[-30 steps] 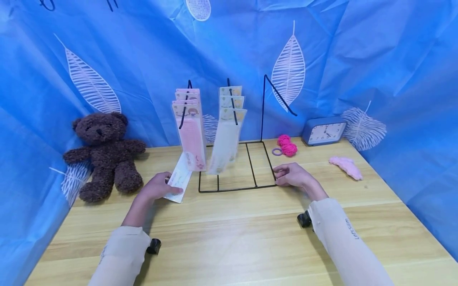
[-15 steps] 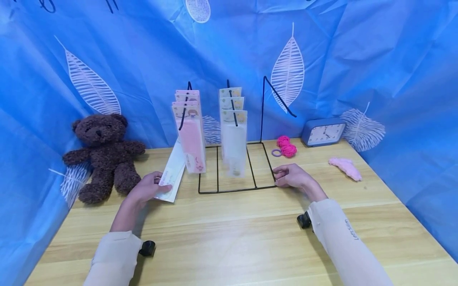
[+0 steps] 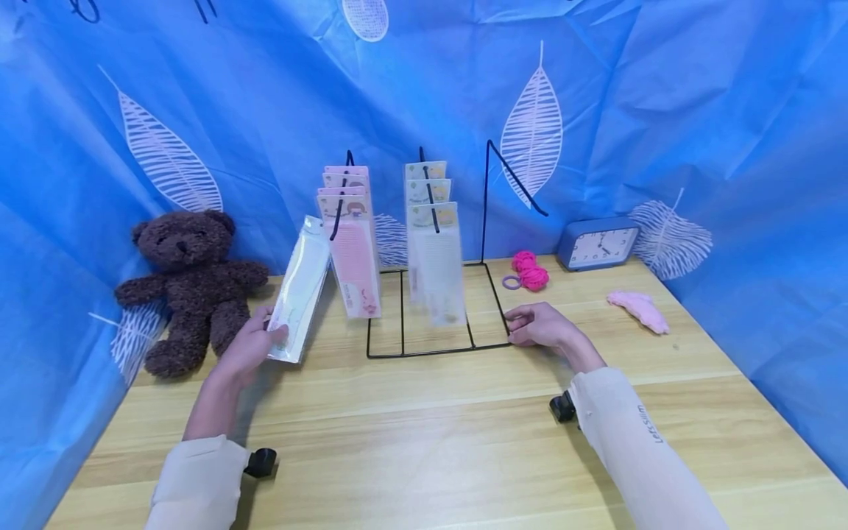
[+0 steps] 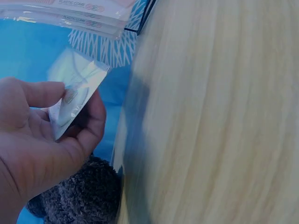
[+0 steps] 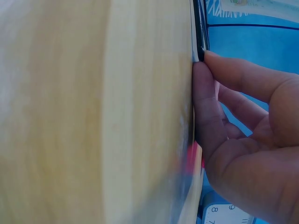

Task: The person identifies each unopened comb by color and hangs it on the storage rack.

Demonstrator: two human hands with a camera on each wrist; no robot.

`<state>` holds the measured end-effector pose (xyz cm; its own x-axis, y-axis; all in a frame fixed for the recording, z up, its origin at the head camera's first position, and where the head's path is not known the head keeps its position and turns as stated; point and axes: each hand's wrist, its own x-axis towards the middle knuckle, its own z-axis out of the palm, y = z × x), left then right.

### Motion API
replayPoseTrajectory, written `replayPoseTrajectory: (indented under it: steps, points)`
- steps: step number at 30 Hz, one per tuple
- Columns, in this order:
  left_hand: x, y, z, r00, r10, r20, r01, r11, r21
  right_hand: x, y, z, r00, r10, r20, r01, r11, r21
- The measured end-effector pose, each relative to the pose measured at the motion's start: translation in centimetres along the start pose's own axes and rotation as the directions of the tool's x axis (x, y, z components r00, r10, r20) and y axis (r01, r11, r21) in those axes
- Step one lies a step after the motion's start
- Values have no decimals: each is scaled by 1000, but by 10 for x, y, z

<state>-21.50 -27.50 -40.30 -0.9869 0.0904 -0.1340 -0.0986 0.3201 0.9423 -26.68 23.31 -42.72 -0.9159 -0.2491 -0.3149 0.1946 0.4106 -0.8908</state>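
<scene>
My left hand pinches a packaged comb in a clear, whitish sleeve by its lower end, thumb on top. The package tilts up off the table, left of the black wire rack. In the left wrist view the thumb and curled fingers grip that package. My right hand holds the front right corner of the rack's base. Thumb and forefinger pinch the black wire in the right wrist view. Pink packaged combs hang on the rack's left hook, whitish packaged combs on its middle hook. The right hook is bare.
A brown teddy bear sits left of my left hand. Behind my right hand lie pink yarn and a purple ring. A blue clock and a pink fluffy piece are farther right. Blue curtain backs the wooden table.
My left hand has drawn the packaged comb left, out from beside the pink packages, and lifted its far end. The whitish packages have swung to the right. My right hand stays on the rack.
</scene>
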Motion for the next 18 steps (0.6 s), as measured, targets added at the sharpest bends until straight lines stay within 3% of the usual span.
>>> replayPoseTrajectory:
  steps: [4, 8, 12, 15, 18]
  points:
    - [-2, 2, -2, 991, 92, -100, -99, 993, -69, 1, -1, -1, 1000, 1, 6, -1, 1000, -10]
    - [-3, 5, -1, 969, 180, -170, -207, 965, -160, 2, -1, -1, 1000, 3, 10, -3, 1000, -15]
    - [-6, 13, 3, 930, 255, -265, -315, 923, -219, 2, -1, -1, 1000, 4, 14, -4, 1000, -23]
    - [-10, 21, 5, 893, 306, -331, -378, 908, -180, 2, 0, -1, 1000, 6, 12, -5, 1000, -23]
    - [-14, 31, 7, 863, 358, -355, -432, 889, -154, 2, 1, -1, 1000, 5, 4, -5, 1000, -12]
